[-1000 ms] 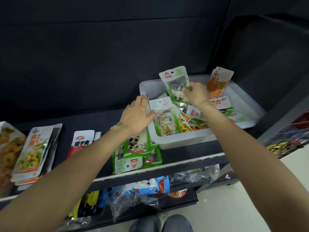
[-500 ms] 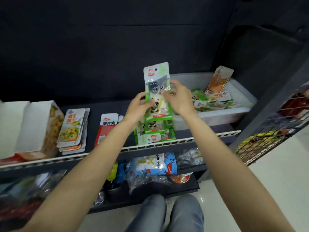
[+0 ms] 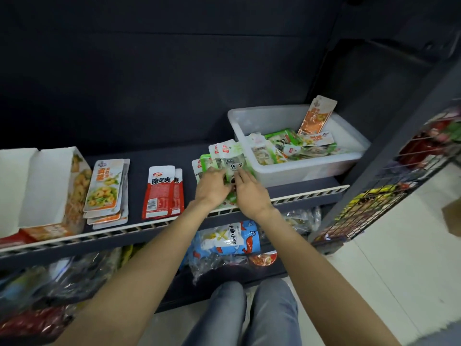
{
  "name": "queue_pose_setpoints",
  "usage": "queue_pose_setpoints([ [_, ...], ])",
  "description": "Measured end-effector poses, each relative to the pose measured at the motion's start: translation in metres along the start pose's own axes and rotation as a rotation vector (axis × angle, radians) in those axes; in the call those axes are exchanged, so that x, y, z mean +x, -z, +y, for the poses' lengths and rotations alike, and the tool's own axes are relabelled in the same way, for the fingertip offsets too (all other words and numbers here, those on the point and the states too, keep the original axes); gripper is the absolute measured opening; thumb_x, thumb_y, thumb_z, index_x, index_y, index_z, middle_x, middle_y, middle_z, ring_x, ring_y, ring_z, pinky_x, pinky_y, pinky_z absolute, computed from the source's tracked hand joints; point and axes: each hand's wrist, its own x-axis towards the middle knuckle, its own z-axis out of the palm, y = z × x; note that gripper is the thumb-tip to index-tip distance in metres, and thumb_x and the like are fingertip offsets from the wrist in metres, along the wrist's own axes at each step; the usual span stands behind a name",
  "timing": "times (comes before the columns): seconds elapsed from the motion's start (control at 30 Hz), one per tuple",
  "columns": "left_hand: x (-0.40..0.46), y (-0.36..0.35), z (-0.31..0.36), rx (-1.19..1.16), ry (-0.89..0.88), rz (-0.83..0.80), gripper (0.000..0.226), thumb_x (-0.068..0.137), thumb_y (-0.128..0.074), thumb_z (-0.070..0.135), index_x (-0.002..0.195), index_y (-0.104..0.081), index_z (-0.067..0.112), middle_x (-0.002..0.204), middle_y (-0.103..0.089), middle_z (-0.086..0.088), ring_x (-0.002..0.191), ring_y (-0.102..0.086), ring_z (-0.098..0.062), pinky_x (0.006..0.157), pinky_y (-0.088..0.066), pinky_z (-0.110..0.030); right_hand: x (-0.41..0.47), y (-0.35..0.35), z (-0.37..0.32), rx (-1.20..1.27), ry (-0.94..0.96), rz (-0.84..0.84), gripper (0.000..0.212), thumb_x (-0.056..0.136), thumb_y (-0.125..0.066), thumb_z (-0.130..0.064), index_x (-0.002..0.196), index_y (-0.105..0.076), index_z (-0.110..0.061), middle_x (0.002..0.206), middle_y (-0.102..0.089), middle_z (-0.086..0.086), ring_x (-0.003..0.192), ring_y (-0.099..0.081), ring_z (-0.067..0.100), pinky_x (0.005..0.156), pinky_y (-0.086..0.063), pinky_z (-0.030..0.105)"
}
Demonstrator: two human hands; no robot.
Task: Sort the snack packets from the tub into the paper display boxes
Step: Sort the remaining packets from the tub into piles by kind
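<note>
While the white tub (image 3: 294,171) sits at the shelf's right end with packets inside, both hands — left hand (image 3: 212,187) and right hand (image 3: 250,193) — rest with fingers curled on the green packet (image 3: 230,158) topping a stack just beside it.

Bare shelf (image 3: 188,156) gap between red packets (image 3: 163,192) and green stack (image 3: 224,158).

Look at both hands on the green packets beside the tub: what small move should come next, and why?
Probably let go and reach back to the tub. Both the left hand and right hand already rest on the green packet stack lying on the shelf, while the tub still holds mixed packets.
</note>
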Motion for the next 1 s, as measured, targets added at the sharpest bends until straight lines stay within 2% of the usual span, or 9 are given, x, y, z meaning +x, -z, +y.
queue_pose_setpoints([
  [0.13,-0.004,-0.009,-0.007,0.069,-0.008,0.074,0.057,0.088,-0.060,0.040,0.137,-0.045,0.017,0.134,-0.043,-0.007,0.126,-0.037,-0.027,0.103,-0.034,-0.036,-0.007,-0.004,0.011,0.228,0.000,-0.062,0.059,0.094,-0.038,0.000,0.150,-0.018,-0.005,0.159,-0.013,0.008,0.146,-0.014,0.022,0.117,-0.021,0.034],
  [0.27,-0.006,-0.008,-0.009,-0.053,0.013,0.093,0.060,0.086,-0.063,0.040,0.138,-0.044,0.015,0.138,-0.040,-0.008,0.129,-0.037,-0.026,0.105,-0.033,-0.036,-0.012,0.007,0.011,0.206,0.015,-0.006,0.053,0.093,-0.043,-0.002,0.145,-0.034,-0.006,0.154,-0.026,0.011,0.141,-0.025,0.026,0.107,-0.038,0.044],
  [0.37,-0.007,0.000,-0.010,-0.091,0.023,0.115,0.056,0.089,-0.059,0.041,0.138,-0.043,0.019,0.141,-0.040,-0.008,0.130,-0.037,-0.028,0.103,-0.036,-0.039,-0.026,0.022,0.011,0.159,0.098,0.059,0.042,0.094,-0.045,-0.007,0.135,-0.049,-0.011,0.149,-0.037,0.007,0.135,-0.035,0.026,0.096,-0.048,0.046],
  [0.53,0.003,0.022,0.003,-0.197,-0.093,0.210,0.046,0.093,-0.055,0.034,0.136,-0.046,0.020,0.137,-0.045,-0.005,0.129,-0.037,-0.023,0.100,-0.033,-0.033,-0.028,0.069,0.038,0.242,0.265,0.354,0.030,0.090,-0.050,-0.003,0.113,-0.067,-0.013,0.117,-0.066,0.003,0.100,-0.065,0.019,0.083,-0.056,0.035],
  [0.63,0.019,0.030,0.020,-0.210,-0.177,0.185,0.049,0.091,-0.057,0.037,0.137,-0.045,0.023,0.138,-0.046,0.000,0.131,-0.036,-0.019,0.103,-0.032,-0.034,0.002,0.098,0.072,0.376,0.127,0.430,0.026,0.089,-0.052,-0.001,0.104,-0.071,-0.013,0.103,-0.072,0.002,0.087,-0.067,0.018,0.080,-0.055,0.033],
  [0.67,0.024,0.030,0.025,-0.187,-0.192,0.155,0.054,0.090,-0.058,0.041,0.139,-0.044,0.023,0.140,-0.045,0.000,0.132,-0.036,-0.019,0.104,-0.032,-0.034,0.017,0.103,0.084,0.381,0.054,0.408,0.025,0.090,-0.053,-0.004,0.104,-0.071,-0.014,0.101,-0.072,0.002,0.087,-0.067,0.019,0.081,-0.053,0.032],
  [0.73,0.034,0.028,0.036,-0.132,-0.210,0.079,0.066,0.087,-0.060,0.048,0.143,-0.038,0.021,0.147,-0.039,0.000,0.135,-0.032,-0.020,0.108,-0.029,-0.034,0.049,0.103,0.104,0.271,-0.078,0.227,0.024,0.092,-0.055,-0.015,0.112,-0.068,-0.014,0.108,-0.071,0.005,0.097,-0.066,0.022,0.085,-0.049,0.030],
  [0.87,0.045,0.022,0.045,-0.038,-0.223,-0.006,0.074,0.086,-0.059,0.052,0.147,-0.033,0.018,0.154,-0.028,0.003,0.141,-0.023,-0.016,0.115,-0.020,-0.034,0.090,0.087,0.110,0.061,-0.201,-0.250,0.053,0.090,-0.059,-0.037,0.133,-0.049,-0.008,0.133,-0.055,0.013,0.120,-0.052,0.030,0.095,-0.043,0.032],
  [1.0,0.048,0.020,0.041,-0.069,-0.213,-0.006,0.070,0.085,-0.060,0.052,0.144,-0.039,0.021,0.153,-0.030,0.007,0.139,-0.026,-0.016,0.114,-0.023,-0.035,0.111,0.062,0.102,0.115,-0.247,-0.324,0.077,0.081,-0.069,-0.034,0.144,-0.030,-0.012,0.140,-0.048,0.008,0.122,-0.050,0.028,0.090,-0.043,0.031],
])
